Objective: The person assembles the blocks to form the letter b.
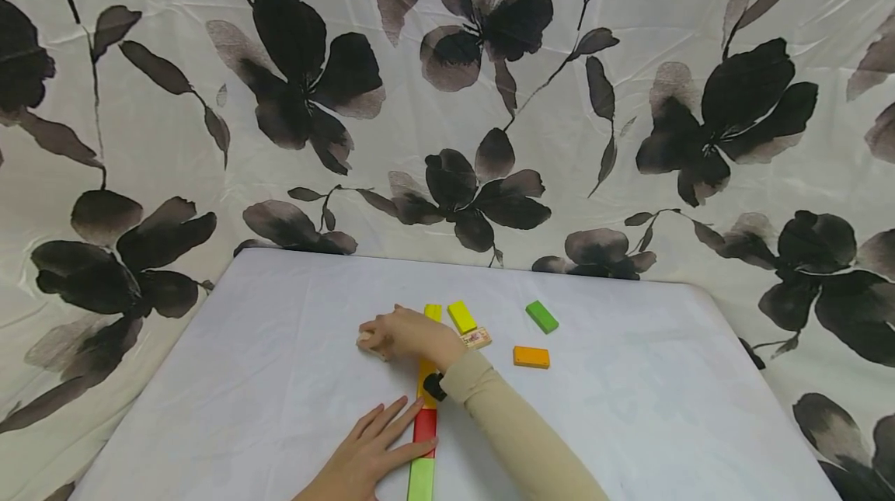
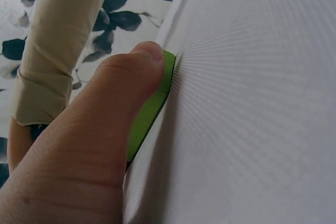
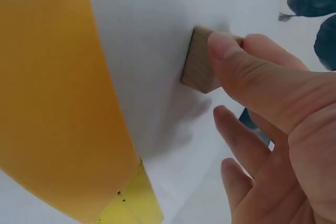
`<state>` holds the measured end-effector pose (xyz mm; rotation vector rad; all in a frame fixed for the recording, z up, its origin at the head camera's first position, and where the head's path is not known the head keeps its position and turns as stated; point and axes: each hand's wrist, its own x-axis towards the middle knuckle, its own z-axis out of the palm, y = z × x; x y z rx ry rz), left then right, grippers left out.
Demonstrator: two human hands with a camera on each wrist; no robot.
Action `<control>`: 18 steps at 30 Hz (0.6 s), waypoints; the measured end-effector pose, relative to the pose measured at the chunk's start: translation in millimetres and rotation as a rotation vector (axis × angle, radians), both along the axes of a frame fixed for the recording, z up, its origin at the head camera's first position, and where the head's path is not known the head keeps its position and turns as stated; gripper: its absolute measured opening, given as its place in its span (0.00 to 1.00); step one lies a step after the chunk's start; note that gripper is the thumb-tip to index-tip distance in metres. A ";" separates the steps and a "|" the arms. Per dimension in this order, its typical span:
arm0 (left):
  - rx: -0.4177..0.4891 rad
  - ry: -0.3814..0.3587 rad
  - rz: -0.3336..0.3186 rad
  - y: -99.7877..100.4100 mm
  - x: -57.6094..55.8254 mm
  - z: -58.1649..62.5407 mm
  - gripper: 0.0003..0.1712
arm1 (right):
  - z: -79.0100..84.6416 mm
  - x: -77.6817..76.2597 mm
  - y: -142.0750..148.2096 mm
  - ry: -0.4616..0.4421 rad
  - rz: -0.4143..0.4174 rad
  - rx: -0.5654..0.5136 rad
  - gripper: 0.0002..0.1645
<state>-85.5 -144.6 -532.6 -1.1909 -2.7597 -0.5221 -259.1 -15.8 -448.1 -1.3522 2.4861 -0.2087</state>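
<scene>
A row of painted blocks runs away from the near edge: light green block [image 1: 421, 479], red block [image 1: 425, 429], orange block [image 1: 423, 392] and yellow block [image 1: 433, 312]. My left hand [image 1: 363, 450] lies beside it with fingers extended, thumb and forefinger touching the row around the red block. In the left wrist view the thumb rests against a green block [image 2: 145, 124]. Reaching across the row, my right hand [image 1: 409, 332] pinches a plain wooden block [image 3: 200, 64] between thumb and forefinger, left of the row. Its other fingers stay off the block.
Right of the row lie a loose yellow block [image 1: 461, 316], a patterned wooden block [image 1: 478, 339], an orange block [image 1: 531, 357] and a green block [image 1: 541, 316]. A white cloth [image 1: 266, 377] covers the table. Behind it hangs a floral curtain [image 1: 391, 120].
</scene>
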 end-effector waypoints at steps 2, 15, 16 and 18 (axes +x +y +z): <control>0.000 0.006 -0.001 -0.2 0.5 0.4 0.47 | 1.5 -1.6 -1.8 0.041 0.009 0.025 0.19; -0.002 -0.055 0.002 -0.9 3.0 1.5 0.46 | -4.2 -22.9 -2.9 0.225 -0.197 0.051 0.16; 0.000 -0.057 0.003 -0.7 3.1 1.5 0.46 | -4.7 -24.8 -1.3 0.228 -0.224 0.039 0.13; 0.001 -0.056 0.001 -0.1 3.1 1.6 0.46 | -6.0 -28.9 2.9 0.221 -0.287 0.010 0.09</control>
